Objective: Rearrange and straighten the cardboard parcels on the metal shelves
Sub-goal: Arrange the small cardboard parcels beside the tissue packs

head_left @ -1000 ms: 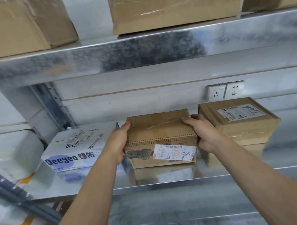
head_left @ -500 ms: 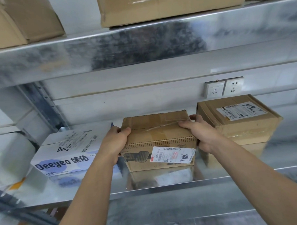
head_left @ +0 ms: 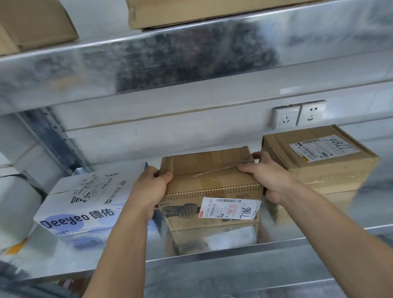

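Centre of frame, on the shiny metal shelf point(head_left: 305, 236): a brown corrugated cardboard box point(head_left: 211, 188), taped along the top, with a dotted band and a white barcode label point(head_left: 230, 208) handwritten "7786". The left hand point(head_left: 151, 190) and right hand point(head_left: 269, 179) grip its two ends, fingers curled over the top edges. At left lies a white carton point(head_left: 81, 204) printed "Deeyeo"; at right, stacked brown parcels point(head_left: 320, 160) with a label.

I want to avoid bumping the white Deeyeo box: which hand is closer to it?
Left. The left hand grips the middle parcel on the side facing the Deeyeo box; the right hand holds the far side.
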`<act>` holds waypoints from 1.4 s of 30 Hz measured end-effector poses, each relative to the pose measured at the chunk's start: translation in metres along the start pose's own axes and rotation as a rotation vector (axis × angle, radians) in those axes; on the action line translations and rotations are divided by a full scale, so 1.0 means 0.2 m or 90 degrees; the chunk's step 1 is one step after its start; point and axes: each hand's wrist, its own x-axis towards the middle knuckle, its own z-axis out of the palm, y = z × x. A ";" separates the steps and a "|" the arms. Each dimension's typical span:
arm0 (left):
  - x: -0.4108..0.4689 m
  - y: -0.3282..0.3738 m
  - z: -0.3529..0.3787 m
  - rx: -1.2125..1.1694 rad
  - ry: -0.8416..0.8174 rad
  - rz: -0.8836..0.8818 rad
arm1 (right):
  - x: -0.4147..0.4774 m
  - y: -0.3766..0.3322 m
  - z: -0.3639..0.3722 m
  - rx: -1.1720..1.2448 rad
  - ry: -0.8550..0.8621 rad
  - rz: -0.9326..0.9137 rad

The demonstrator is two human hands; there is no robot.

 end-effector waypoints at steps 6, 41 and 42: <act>0.02 -0.01 0.01 0.048 0.023 0.046 | 0.00 0.00 0.00 -0.009 0.003 0.000; -0.03 -0.01 -0.01 0.007 0.005 0.011 | -0.04 0.00 0.00 -0.010 -0.002 -0.004; -0.04 -0.01 -0.01 0.000 0.003 0.011 | -0.04 0.00 0.00 -0.008 -0.002 -0.005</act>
